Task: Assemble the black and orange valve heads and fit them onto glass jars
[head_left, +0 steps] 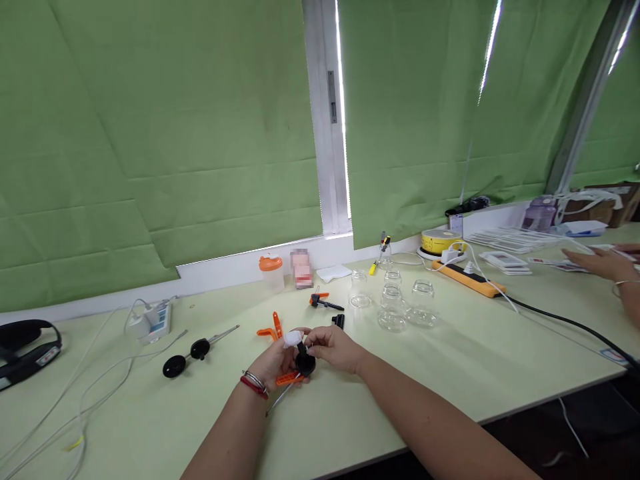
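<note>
Over the pale green tabletop point(360, 400), close to its front edge, the left hand point(274, 365) curls around a black plastic part with a round, disc-like end point(305, 363), keeping it just in front of the person. A small translucent white plastic cap point(293, 339) sits at the upper end, between the two hands. The right hand point(334, 348) has its thumb and fingertips drawn together at the black stem (whether they pinch some tiny piece, I cannot tell). An orange plastic handle point(287, 379) and a thin metal rod point(283, 395) show just below the left fingers. Behind the hands lie a V-shaped orange plastic piece point(275, 330), a short black plastic piece point(339, 322) and a black-and-orange plastic piece point(323, 302). To the right stand several clear glass jars point(393, 312); well beyond them, a co-worker's hand point(607, 263) reaches over flat white-edged sheets.
</note>
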Demonstrator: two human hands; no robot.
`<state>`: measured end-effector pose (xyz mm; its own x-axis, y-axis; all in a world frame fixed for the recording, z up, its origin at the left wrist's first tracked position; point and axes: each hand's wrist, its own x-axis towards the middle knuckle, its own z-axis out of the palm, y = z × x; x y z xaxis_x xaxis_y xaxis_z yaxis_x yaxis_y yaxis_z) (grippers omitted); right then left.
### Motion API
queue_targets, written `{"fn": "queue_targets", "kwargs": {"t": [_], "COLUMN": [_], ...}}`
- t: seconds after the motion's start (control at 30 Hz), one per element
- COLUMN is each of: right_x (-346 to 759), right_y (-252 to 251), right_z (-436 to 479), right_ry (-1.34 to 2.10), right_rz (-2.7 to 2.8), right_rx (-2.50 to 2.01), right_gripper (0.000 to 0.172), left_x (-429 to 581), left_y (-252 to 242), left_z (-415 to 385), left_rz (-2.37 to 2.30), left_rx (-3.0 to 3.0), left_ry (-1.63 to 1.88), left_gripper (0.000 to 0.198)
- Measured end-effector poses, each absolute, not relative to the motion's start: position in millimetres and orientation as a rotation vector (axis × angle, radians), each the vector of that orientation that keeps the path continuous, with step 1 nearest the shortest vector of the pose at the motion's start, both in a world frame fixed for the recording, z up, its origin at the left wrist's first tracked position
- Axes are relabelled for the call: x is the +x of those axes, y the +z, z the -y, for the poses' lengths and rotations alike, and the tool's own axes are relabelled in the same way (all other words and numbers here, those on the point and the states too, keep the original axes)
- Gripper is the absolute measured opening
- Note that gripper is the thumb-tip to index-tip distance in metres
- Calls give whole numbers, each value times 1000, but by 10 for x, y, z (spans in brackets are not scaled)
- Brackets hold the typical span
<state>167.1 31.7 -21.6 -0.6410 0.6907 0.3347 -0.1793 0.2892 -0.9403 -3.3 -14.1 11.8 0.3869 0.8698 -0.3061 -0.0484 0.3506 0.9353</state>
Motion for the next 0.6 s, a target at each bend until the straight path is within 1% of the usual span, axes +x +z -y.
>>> {"fn": "queue_targets", "kwargs": {"t": [0.13, 0.33, 0.6], "right_x": [1682, 1690, 1682], "right_y": [-205, -165, -188], "right_z": [-313, -295, -312], "right_ry": [1409, 1390, 1396], "right_rz": [1810, 1813, 1789], "right_rx": [-495, -404, -441], "right_gripper": [18, 13, 18], "left_x": [-28, -29, -29], "left_y": [126, 108, 96], "left_z": [149, 155, 154], "left_rz": [-999, -993, -966], "left_rx": [1045, 1042, 1049], "left_ry": [766, 766, 772], "left_gripper": [57, 65, 54]}}
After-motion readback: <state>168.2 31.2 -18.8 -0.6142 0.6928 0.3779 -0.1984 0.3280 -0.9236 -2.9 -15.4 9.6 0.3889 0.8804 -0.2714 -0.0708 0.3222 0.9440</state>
